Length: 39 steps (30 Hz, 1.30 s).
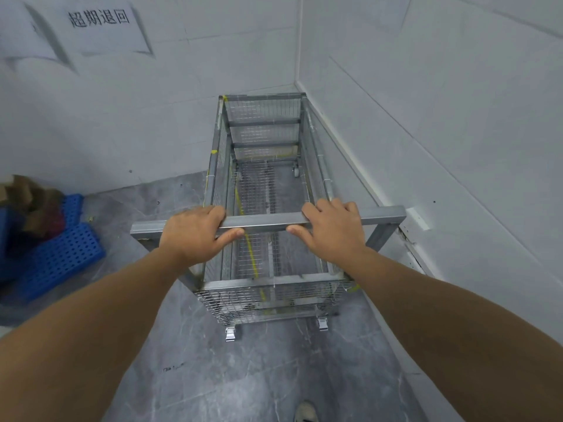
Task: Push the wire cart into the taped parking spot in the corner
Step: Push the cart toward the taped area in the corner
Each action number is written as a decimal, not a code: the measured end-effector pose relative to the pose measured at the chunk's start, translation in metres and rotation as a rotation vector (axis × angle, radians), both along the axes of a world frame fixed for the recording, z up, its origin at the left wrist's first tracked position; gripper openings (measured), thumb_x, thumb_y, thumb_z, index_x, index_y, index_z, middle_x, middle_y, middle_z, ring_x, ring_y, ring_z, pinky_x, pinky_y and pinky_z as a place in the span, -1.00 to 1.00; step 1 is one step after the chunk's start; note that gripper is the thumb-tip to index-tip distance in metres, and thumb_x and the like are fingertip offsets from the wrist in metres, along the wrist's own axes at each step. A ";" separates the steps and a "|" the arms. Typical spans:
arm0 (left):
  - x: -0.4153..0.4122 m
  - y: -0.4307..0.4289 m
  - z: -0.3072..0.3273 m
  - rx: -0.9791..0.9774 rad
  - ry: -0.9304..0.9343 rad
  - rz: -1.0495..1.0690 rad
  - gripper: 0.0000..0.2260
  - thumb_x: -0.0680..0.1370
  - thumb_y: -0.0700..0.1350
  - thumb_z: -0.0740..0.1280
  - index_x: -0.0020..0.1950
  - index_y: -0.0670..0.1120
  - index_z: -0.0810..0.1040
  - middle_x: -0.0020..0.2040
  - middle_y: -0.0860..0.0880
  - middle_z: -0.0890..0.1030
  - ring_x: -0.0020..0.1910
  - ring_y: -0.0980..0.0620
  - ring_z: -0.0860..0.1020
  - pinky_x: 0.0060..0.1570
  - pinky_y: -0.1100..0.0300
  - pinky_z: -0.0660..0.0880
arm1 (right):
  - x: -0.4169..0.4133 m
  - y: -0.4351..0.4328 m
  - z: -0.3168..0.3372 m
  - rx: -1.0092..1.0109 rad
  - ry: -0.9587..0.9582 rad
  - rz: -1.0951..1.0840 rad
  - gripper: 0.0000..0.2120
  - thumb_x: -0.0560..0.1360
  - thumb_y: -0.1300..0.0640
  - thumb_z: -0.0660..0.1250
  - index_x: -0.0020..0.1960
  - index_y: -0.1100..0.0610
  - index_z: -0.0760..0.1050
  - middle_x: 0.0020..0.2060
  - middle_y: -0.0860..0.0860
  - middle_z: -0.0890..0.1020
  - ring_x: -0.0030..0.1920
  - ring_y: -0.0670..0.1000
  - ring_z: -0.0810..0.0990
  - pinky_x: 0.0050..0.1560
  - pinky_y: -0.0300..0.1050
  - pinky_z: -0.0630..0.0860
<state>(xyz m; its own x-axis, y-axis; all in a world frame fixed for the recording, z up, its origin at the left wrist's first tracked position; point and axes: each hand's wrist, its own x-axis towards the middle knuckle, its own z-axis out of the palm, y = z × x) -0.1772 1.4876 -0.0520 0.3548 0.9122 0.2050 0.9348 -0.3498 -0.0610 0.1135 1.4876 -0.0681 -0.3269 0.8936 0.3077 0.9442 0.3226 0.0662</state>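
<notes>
Cart: wire cart [265, 184], empty mesh basket on steel frame w/ castors, nose deep in the corner, right side near the right wall [426, 132].
Parking spot: yellow tape line [240, 202] seen thru the mesh on the floor; full outline hidden, can't tell if cart is fully inside.
Handling: prob. light & stiff, rolls easy; castors may swivel, so push evenly.
Where to hold: handle bar [268, 222], the square tube at the near end.
Left hand [195, 236]: wrapped on bar, fingers over, thumb under.
Right hand [332, 229]: same wrap, both between bar ends.
Cart vs grip: basket runs straight ahead, below the 2 hands.
Beside: blue crates [61, 254] on floor at left, well apart.
</notes>
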 end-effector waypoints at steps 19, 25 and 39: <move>-0.011 0.085 -0.006 0.081 0.005 -0.065 -0.49 0.52 0.42 -0.03 -0.22 0.00 0.32 -0.36 0.04 0.47 -0.44 0.02 0.42 -0.50 0.22 0.27 | -0.004 0.088 -0.009 0.132 0.005 0.042 -0.46 0.55 -0.38 0.07 -0.07 0.09 0.49 -0.28 0.04 0.51 -0.27 0.11 0.43 -0.21 -0.01 0.27; -0.009 0.084 -0.003 0.008 0.016 -0.008 -0.44 0.48 0.47 -0.14 -0.17 0.02 0.32 -0.33 0.05 0.47 -0.40 0.03 0.45 -0.46 0.18 0.40 | -0.007 0.085 -0.004 0.062 0.017 0.020 -0.46 0.54 -0.38 0.04 -0.07 0.08 0.45 -0.24 0.05 0.54 -0.23 0.12 0.46 -0.14 0.04 0.31; -0.010 0.089 -0.003 -0.081 -0.076 0.017 -0.37 0.42 0.53 -0.14 -0.14 0.05 0.41 -0.25 0.02 0.54 -0.27 -0.04 0.53 -0.31 0.09 0.43 | -0.008 0.086 0.001 -0.028 0.020 0.016 -0.39 0.52 -0.42 -0.05 0.03 0.05 0.48 -0.12 0.05 0.59 -0.11 0.15 0.52 -0.04 0.08 0.32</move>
<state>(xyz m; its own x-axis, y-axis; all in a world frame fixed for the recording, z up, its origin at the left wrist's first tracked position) -0.1868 1.5763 -0.0546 0.3248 0.9328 0.1563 0.9416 -0.3344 0.0385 0.1060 1.5739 -0.0675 -0.3350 0.8969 0.2887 0.9401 0.3388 0.0383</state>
